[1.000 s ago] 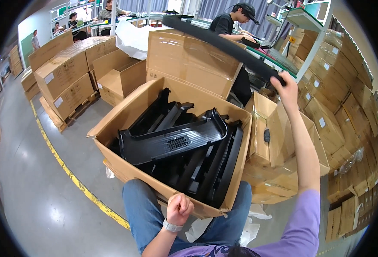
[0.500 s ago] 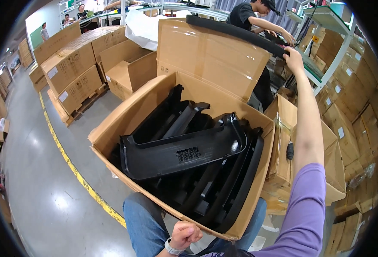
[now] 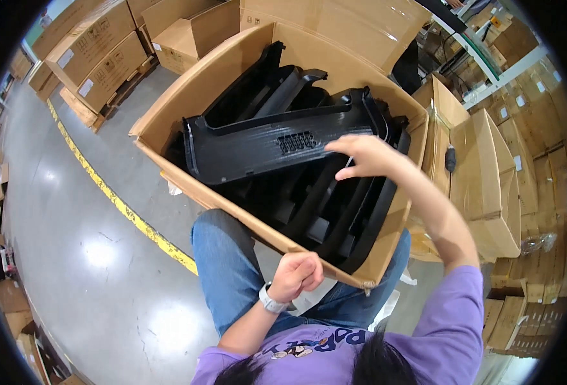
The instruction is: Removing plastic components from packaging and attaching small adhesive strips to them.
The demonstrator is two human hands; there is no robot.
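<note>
A large cardboard box [image 3: 197,183] stands tilted before my knees, filled with several long black plastic parts. On top lies a wide black plastic panel [image 3: 238,154] with a small slotted grille. My right hand [image 3: 364,157] is over the panel's right part, fingers apart and holding nothing; whether the fingertips touch the panel I cannot tell. Closed in a fist, my left hand [image 3: 298,274] is by the box's near rim, with nothing showing in it. At the top edge, a long black strip [image 3: 443,14] shows only its end.
Stacked cartons [image 3: 94,54] sit on a wooden pallet [image 3: 84,106] at the far left. An open carton [image 3: 470,160] stands right of the box, with a dark-handled tool [image 3: 450,159] at its edge. More cartons [image 3: 534,160] line the right. A yellow line [image 3: 107,189] marks the floor.
My right hand has let go of the long black strip at the far side and come back over the box. My left hand stays in a fist. The view has tipped downward.
</note>
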